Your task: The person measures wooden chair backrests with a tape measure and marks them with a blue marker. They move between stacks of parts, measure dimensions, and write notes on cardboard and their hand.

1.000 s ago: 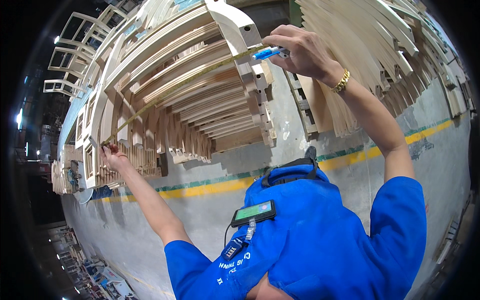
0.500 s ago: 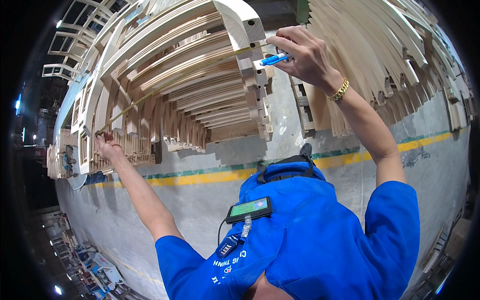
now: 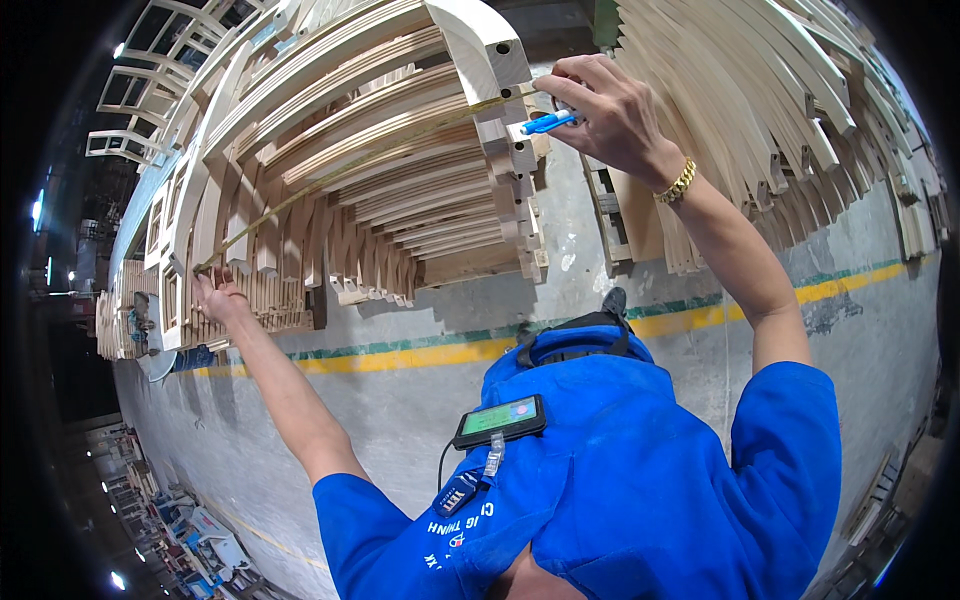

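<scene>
A yellow measuring tape (image 3: 330, 180) is stretched slantwise across a stack of pale wooden frames (image 3: 430, 190) with many parallel slats. At its left end, beside an upright wooden leg, my left hand (image 3: 218, 297) is closed on the tape with the palm partly turned up. At the other end, by the thick curved post (image 3: 480, 45) with a dark hole in its end, my right hand (image 3: 612, 115) pinches the tape between thumb and forefinger. A blue and white pen (image 3: 548, 122) is also tucked in the right hand's fingers. Neither hand shows the tape's case.
More curved wooden parts (image 3: 720, 130) stand in rows at the right. Assembled wooden frames (image 3: 130, 140) are at the far left. A yellow and green line (image 3: 420, 357) crosses the grey floor (image 3: 260, 440). A small device with a screen (image 3: 500, 420) hangs on my blue shirt.
</scene>
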### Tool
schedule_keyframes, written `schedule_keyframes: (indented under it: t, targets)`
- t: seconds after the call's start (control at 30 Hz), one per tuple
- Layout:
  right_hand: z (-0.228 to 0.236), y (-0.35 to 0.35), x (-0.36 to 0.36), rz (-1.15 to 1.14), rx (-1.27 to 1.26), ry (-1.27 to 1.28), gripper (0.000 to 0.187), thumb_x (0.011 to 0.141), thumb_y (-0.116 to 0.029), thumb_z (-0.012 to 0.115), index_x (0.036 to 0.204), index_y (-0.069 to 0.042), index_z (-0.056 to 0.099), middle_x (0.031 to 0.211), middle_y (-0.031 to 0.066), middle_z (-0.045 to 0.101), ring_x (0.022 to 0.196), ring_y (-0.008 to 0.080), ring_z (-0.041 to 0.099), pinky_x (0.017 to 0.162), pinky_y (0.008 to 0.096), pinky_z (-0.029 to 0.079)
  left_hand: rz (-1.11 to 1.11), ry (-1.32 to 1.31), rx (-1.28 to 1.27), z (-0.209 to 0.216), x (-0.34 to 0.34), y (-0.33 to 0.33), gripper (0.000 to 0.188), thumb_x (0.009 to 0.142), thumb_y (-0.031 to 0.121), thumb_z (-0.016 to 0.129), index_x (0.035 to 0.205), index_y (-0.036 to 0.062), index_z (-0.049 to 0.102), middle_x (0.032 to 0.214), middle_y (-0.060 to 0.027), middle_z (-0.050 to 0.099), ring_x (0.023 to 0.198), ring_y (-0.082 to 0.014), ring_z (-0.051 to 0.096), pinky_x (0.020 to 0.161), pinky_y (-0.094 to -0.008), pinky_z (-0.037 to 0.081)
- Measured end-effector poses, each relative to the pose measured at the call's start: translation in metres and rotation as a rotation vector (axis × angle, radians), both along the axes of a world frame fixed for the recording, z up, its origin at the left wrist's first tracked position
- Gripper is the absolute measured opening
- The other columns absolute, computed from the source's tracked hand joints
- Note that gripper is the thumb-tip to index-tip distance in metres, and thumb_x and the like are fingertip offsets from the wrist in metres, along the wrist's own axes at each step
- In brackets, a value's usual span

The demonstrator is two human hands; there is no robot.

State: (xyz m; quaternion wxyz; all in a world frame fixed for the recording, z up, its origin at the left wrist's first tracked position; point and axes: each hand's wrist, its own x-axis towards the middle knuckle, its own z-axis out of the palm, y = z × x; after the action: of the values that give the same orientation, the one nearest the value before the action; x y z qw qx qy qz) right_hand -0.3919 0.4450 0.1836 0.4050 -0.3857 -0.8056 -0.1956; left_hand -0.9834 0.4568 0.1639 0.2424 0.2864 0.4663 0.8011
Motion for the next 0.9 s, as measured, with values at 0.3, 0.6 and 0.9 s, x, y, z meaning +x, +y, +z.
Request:
schedule_keyframes:
  t: [0.3,0.6,0.9]
  targets:
    - [0.004,-0.003,-0.002,0.002,-0.010,0.010,0.043,0.061,-0.025,0.081,0.099,-0.014,0.065,0.095,0.0023,0.059,0.087,0.0175,0.057,0.065,0.0282,0.052,-0.036,-0.020,0.051,0.000,-0.001,-0.001,0.030,0.093,0.006,0.048,0.123,0.0061,0.047,0.094,-0.0098,0.059,0.074,-0.0211,0.061,0.063,-0.0315,0.055]
    - [0.003,-0.003,-0.002,0.006,-0.013,0.009,0.043,0.061,-0.024,0.081,0.100,-0.013,0.066,0.094,0.0025,0.059,0.087,0.0170,0.057,0.065,0.0281,0.052,-0.022,-0.028,0.036,0.002,0.002,-0.003,0.027,0.093,0.008,0.049,0.121,0.0067,0.048,0.093,-0.0096,0.059,0.075,-0.0215,0.061,0.063,-0.0321,0.054]
    - [0.003,-0.004,-0.001,0.008,-0.011,0.013,0.046,0.060,-0.023,0.082,0.102,-0.014,0.065,0.095,0.0022,0.058,0.088,0.0164,0.057,0.065,0.0278,0.052,0.003,-0.019,0.010,0.006,0.008,-0.005,0.032,0.094,0.007,0.046,0.126,0.0056,0.044,0.093,-0.0105,0.058,0.074,-0.0212,0.060,0.063,-0.0311,0.053]
